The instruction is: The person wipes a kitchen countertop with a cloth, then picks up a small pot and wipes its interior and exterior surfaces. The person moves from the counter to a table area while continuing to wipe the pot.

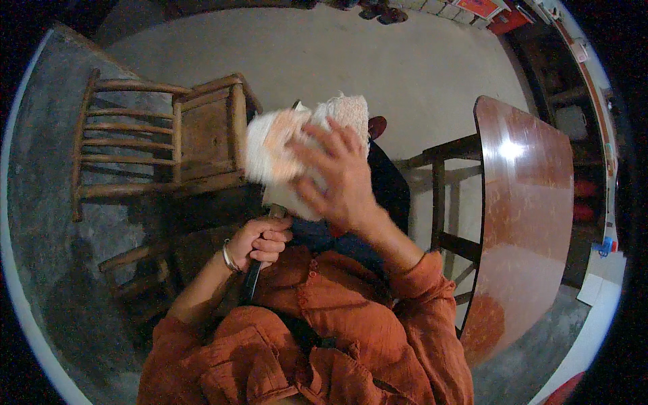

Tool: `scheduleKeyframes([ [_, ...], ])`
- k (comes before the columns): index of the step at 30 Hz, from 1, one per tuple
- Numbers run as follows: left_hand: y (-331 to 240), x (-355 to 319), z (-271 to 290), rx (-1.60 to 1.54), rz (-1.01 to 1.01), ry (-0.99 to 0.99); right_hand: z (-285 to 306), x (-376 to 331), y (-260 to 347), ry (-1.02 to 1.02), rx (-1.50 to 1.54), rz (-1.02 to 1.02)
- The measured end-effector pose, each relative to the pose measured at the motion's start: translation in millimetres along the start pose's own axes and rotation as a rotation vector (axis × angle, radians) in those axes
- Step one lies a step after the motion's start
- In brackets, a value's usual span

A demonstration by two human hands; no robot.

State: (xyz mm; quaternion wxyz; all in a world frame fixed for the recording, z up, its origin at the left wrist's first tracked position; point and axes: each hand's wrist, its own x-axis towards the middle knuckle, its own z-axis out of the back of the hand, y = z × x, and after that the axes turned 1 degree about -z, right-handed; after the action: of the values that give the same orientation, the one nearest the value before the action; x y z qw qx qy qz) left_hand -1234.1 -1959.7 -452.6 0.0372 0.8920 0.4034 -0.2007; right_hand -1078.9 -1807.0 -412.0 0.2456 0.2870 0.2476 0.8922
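Observation:
My left hand (260,243), with a bangle at its wrist, is wrapped round the dark handle (252,280) of a tool in front of my lap. Beyond the fist a pale flat part (291,200) shows, mostly hidden, so I cannot tell the tool's kind. A white and peach cloth (273,145) covers that end. My right hand (337,179) lies over the cloth with its fingers somewhat apart, pressing it against the tool. The fingers and the cloth's left part are smeared by motion.
A wooden chair (128,155) stands at the left, close to the cloth. On the right is a glossy brown table (523,209) with dark legs. Another wooden piece of furniture (138,260) sits in shadow at the lower left. Shoes (385,13) lie at the far edge.

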Motion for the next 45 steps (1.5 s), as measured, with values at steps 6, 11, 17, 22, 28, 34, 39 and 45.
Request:
scheduleKeyframes([
  [6, 2.1, -1.2, 0.8, -0.041, 0.012, -0.096, 8.7, 62.7, -66.2, 0.405, 0.822, -0.646],
  [11, 3.1, 4.0, 3.5, -0.023, 0.081, -0.103, -51.2, 24.7, -175.9, 0.314, 1.133, -0.534],
  [17, 12.3, 3.2, 8.7, 0.063, 0.070, -0.189, -95.4, -10.9, -160.9, 0.182, 2.179, -0.789],
  [22, 7.3, 15.6, 1.4, 0.043, 0.094, -0.159, -62.0, -22.8, -189.0, -0.058, 1.344, -0.752],
  [28, 2.7, 10.3, 5.3, -0.140, 0.025, -0.049, 8.0, 12.0, -75.5, 0.050, 0.638, -0.257],
  [34, 7.9, 7.0, 22.0, -0.305, -0.069, 0.063, -8.0, -32.4, -0.6, 0.095, -0.024, 0.401],
  [39, 10.8, 6.8, 33.5, -0.276, -0.075, 0.163, -16.7, -34.9, -6.8, 0.059, -0.023, 0.431],
  [45, -3.6, 9.2, 15.3, -0.181, 0.056, -0.039, -4.0, 17.5, -36.1, 0.035, 0.149, 0.131],
])
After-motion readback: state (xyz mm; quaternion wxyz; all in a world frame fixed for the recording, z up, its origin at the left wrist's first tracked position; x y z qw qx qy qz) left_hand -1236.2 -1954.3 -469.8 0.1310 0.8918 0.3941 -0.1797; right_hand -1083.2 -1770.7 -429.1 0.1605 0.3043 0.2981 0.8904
